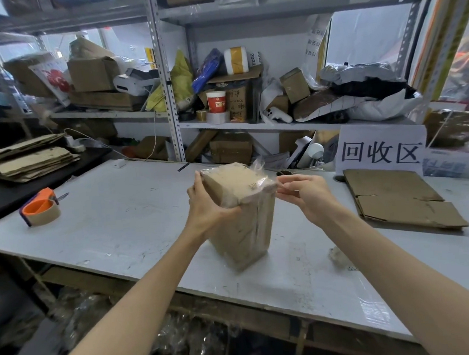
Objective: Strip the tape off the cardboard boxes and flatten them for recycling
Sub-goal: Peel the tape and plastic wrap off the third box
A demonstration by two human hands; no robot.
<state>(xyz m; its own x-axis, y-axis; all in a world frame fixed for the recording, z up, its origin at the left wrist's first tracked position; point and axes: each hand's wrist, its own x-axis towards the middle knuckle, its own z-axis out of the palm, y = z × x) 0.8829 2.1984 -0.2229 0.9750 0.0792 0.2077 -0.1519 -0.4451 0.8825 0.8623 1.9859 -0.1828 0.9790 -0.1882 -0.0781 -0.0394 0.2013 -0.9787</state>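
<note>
Table [120, 217]: white top, with a crumpled scrap [339, 256] near the front right. Box [242, 231] stands on end mid-table, slightly tilted, wrapped in clear tape [257, 166]. Left hand [206, 206] grips the box's top end, thumb on the near face. Right hand [308, 197] pinches the tape at the top right corner. Flattened cardboard [399, 197] lies to the right, tape dispenser [40, 207] well to the left. Cluttered shelves [166, 71] stand behind.
</note>
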